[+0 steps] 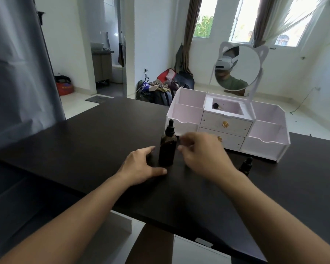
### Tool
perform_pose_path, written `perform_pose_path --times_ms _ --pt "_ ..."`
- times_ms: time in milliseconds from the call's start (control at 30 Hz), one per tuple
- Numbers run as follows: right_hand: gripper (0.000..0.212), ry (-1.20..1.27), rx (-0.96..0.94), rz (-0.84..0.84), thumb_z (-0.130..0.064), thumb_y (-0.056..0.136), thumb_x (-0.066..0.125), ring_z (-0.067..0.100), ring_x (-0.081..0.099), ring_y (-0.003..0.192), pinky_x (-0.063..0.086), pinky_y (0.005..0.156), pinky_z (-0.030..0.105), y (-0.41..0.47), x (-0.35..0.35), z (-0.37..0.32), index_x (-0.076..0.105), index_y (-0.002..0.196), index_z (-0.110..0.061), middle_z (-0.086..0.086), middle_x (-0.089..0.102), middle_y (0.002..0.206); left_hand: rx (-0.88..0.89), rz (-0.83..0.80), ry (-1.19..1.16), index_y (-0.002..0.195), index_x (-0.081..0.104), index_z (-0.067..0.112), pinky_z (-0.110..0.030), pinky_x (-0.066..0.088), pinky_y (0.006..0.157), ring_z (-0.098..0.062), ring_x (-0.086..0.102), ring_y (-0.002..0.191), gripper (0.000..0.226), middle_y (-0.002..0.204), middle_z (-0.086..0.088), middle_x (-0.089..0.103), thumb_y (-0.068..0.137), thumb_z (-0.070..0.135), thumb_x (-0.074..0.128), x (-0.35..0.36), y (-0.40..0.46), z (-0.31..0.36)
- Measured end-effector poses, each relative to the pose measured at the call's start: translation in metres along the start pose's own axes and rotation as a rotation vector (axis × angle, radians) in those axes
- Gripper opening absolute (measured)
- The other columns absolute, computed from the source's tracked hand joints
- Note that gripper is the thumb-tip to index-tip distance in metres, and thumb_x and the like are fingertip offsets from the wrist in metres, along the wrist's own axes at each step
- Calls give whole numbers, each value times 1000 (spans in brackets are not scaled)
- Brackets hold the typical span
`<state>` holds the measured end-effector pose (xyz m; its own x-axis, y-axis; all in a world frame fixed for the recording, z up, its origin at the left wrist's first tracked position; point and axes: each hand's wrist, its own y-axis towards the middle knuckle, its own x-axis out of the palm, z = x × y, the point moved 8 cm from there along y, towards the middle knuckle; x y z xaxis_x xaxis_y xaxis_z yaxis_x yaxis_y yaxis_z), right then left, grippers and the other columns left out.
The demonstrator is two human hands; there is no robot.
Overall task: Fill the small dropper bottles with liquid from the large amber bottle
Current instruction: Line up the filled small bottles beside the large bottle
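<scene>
The large amber bottle (167, 147) stands upright on the dark table (84, 141), its black dropper cap on. My left hand (141, 165) rests on the table just left of it, fingers spread around its base without gripping. My right hand (200, 151) hovers just right of the bottle, blurred, fingers loosely curled, nothing visible in them. A small dropper bottle (246, 165) stands capped to the right, partly hidden behind my right forearm. Another dropper (216, 106) lies in the organizer's top compartment.
A white desk organizer (265, 138) with drawers and open bins stands at the back right of the table, with a round cat-ear mirror (238, 67) on it. The table's front edge (160, 221) runs diagonally below my arms.
</scene>
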<state>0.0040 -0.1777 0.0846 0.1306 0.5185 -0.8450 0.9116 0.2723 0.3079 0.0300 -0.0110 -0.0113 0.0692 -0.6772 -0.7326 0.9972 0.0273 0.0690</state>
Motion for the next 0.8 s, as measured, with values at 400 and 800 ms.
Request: perform_pose_path --times_ms 400,800 --pt "47 -209 -250 -184 6 81 61 15 66 93 54 91 35 73 -2 -34 69 116 -23 3 70 110 48 33 -351 128 63 22 -10 43 84 4 60 99 68 116 13 67 66 30 89 7 21 8" --pt "29 -409 -259 -227 -45 90 62 20 57 85 42 71 29 86 9 -30 62 101 -18 3 64 97 20 22 -414 124 66 26 -1 39 60 17 55 77 58 94 20 66 70 30 87 13 22 3"
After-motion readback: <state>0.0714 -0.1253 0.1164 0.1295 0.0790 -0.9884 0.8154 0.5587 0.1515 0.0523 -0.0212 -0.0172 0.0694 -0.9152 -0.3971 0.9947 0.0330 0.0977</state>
